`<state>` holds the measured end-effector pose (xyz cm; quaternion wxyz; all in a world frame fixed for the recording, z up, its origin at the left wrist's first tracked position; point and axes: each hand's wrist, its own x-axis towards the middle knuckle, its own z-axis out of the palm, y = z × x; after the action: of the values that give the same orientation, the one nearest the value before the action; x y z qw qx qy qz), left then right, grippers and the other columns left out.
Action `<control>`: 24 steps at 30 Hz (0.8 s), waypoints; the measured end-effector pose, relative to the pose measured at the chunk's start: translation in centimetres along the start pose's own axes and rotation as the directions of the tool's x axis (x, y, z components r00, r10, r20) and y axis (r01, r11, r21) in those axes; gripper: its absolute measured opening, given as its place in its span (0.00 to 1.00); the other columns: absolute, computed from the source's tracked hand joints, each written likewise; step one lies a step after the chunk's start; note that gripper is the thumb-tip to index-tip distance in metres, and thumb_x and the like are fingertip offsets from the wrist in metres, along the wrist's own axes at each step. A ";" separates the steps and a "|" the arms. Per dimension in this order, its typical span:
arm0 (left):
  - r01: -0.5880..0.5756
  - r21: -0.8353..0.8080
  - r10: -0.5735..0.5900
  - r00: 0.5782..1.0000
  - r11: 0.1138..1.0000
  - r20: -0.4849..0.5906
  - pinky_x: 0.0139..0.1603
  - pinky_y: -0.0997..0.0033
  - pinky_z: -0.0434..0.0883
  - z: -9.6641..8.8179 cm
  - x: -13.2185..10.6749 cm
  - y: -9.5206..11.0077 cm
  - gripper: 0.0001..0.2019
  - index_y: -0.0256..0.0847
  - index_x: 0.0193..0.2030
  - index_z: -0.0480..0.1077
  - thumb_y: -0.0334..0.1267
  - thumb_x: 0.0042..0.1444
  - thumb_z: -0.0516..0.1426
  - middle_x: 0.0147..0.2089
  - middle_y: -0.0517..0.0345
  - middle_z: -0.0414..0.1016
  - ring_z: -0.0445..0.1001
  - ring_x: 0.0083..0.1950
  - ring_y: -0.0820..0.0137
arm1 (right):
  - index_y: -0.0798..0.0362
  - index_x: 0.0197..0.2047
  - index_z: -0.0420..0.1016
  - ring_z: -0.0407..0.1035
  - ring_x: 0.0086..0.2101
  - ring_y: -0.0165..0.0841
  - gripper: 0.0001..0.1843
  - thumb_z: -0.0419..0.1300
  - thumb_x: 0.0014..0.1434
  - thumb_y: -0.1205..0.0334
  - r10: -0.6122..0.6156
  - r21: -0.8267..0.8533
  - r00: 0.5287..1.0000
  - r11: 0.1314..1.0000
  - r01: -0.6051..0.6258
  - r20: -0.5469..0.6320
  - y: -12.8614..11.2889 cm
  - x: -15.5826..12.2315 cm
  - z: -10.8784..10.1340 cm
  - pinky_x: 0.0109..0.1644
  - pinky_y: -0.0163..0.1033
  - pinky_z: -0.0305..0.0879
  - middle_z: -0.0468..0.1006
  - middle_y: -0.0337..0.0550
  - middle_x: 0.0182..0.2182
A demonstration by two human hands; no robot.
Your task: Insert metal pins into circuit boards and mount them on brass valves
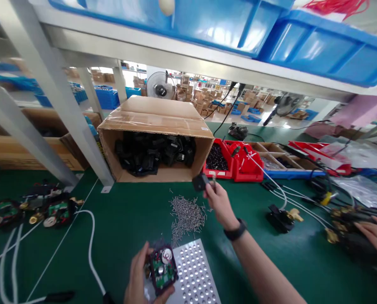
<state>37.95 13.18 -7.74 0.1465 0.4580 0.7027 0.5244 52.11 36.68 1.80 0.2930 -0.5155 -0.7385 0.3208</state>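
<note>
My left hand (140, 278) grips a small black housing (162, 267) with a green circuit board inside, held low over the green mat beside a perforated metal plate (195, 274). My right hand (218, 202), with a black wristband, is raised in front of the cardboard box (157, 122) and pinches a small black plastic part (200, 182) at its fingertips. A heap of small metal screws (187, 215) lies on the mat between the two hands. The box lies on its side, open toward me, with several black parts inside.
Red bins (235, 162) and a tray of compartments sit right of the box. White cables and a brass-fitted black part (281, 217) lie at right, where another person's hand (376, 236) works. Finished boards (49, 207) lie at left by metal shelf legs. Blue bins hang overhead.
</note>
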 end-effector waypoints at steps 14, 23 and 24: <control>0.317 -0.184 -0.295 0.946 0.931 0.137 0.45 0.54 0.74 -0.3 0.4 3.6 0.36 0.40 0.51 0.62 0.52 0.35 0.65 0.48 0.49 0.69 0.73 0.46 0.55 | 0.45 0.63 0.51 0.69 0.39 0.40 0.40 0.61 0.48 0.52 0.145 -0.493 0.989 0.864 -0.106 0.041 10.0 -17.5 -9.5 0.41 0.44 0.65 0.59 0.48 0.56; -0.177 0.285 0.087 0.950 0.942 0.300 0.45 0.56 0.72 -3.9 0.9 8.8 0.32 0.43 0.54 0.61 0.52 0.43 0.62 0.48 0.50 0.70 0.71 0.47 0.55 | 0.50 0.48 0.65 0.52 0.17 0.23 0.25 0.51 0.54 0.41 0.237 0.470 0.934 0.814 -0.342 0.269 4.2 -14.5 -4.8 0.18 0.29 0.49 0.67 0.37 0.28; -0.275 0.318 0.163 0.927 0.907 0.338 0.46 0.55 0.70 -3.8 1.0 9.2 0.31 0.41 0.54 0.61 0.52 0.44 0.61 0.47 0.49 0.70 0.70 0.47 0.55 | 0.48 0.51 0.62 0.45 0.15 0.21 0.26 0.47 0.56 0.40 0.229 0.628 0.882 0.631 -0.456 0.411 3.2 -14.8 -3.6 0.16 0.28 0.43 0.66 0.35 0.25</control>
<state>39.31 11.99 2.09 0.1059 0.6288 0.6991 0.3235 61.04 24.10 0.04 0.2883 -0.4414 -0.4789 0.7019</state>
